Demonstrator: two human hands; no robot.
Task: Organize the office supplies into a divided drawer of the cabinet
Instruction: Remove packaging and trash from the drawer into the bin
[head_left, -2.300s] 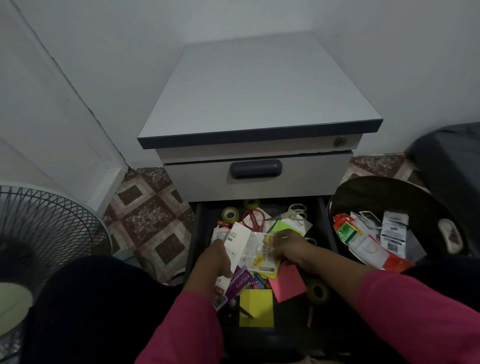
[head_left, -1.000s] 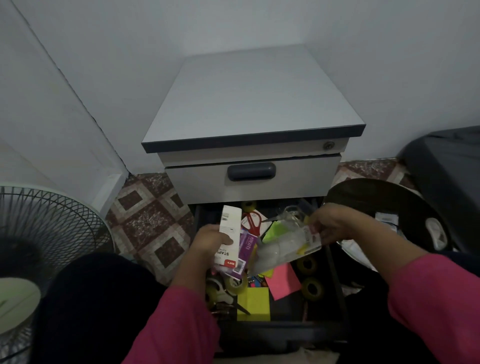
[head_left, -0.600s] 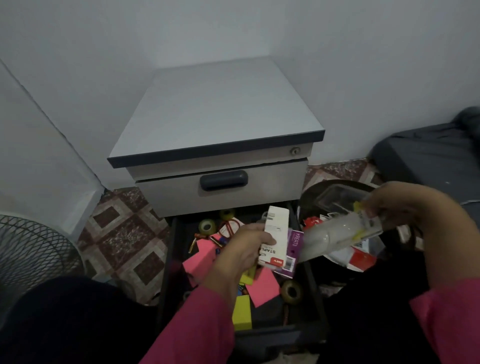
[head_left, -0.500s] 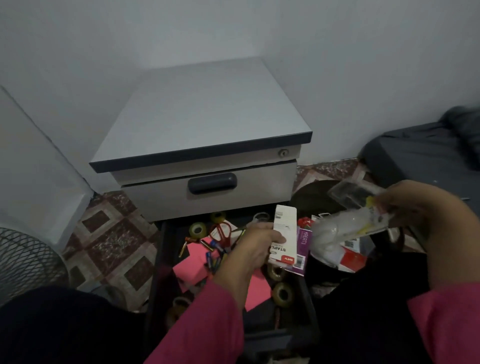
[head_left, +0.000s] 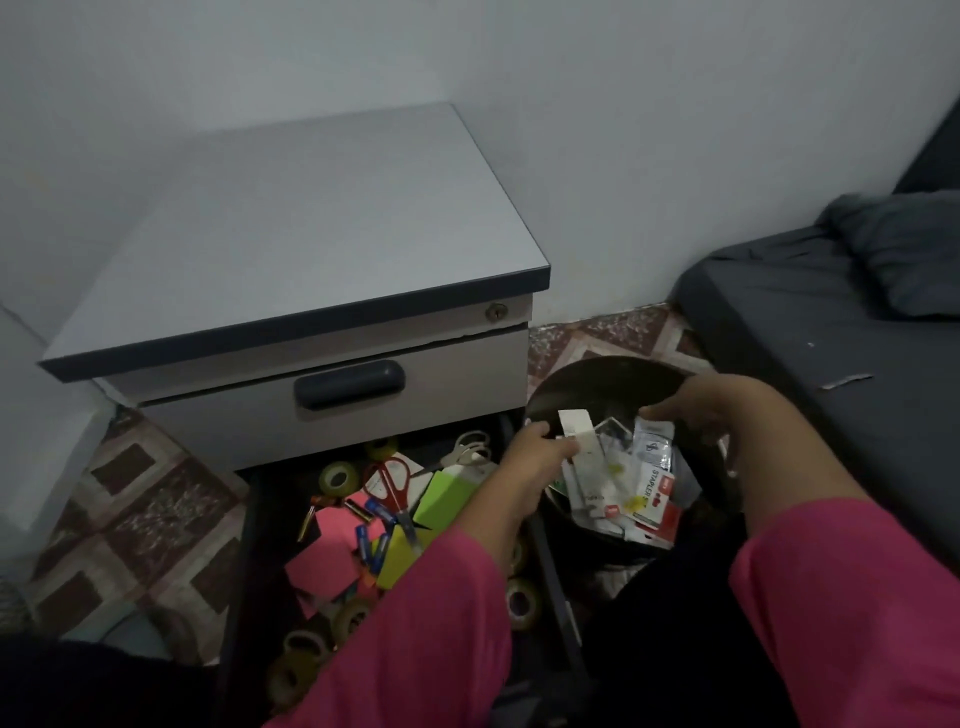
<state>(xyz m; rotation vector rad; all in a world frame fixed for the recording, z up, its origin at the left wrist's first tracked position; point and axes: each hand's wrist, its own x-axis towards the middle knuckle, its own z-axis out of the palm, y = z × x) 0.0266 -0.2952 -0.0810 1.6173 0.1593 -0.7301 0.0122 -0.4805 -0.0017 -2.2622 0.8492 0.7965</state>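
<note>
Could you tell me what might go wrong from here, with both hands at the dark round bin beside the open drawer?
1. The left hand holds a white staples box over the bin, so the supplies may mix with the packets already inside.
2. The open drawer is cluttered: red-handled scissors lie among loose tape rolls and sticky notes, a possible snag when reaching in.

Dim room: pale walls, patterned tile floor, dark mattress at right
</note>
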